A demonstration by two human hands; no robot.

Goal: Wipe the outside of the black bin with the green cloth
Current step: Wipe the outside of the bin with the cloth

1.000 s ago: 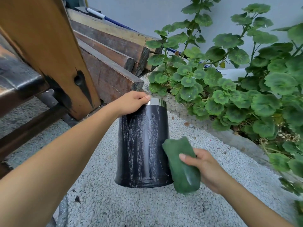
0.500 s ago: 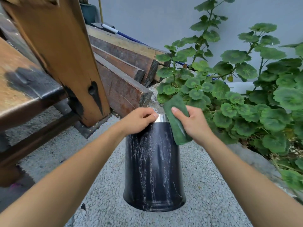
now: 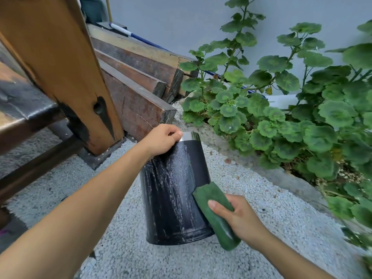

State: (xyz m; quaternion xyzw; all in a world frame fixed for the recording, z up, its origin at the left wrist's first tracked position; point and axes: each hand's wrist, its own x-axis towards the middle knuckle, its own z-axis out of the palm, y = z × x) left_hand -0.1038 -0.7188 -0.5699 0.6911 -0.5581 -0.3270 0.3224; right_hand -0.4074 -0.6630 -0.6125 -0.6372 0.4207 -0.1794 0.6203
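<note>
Down from the rim since half a second ago, the right hand (image 3: 241, 220) clasps the folded green cloth (image 3: 213, 212) against the lower right side of the black bin (image 3: 173, 198). The streaked wall lies left of the cloth, and the bin's long axis runs up and away. Left hand (image 3: 161, 139), farther off, grips the rim (image 3: 191, 136). Gravel (image 3: 271, 208) beneath; planks (image 3: 136, 101), plant (image 3: 281, 117) beyond.

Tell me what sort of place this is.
Most likely an outdoor yard or garden corner: pebbled ground, leafy plants in a bed along a grey wall, and timber beams stacked nearby.
</note>
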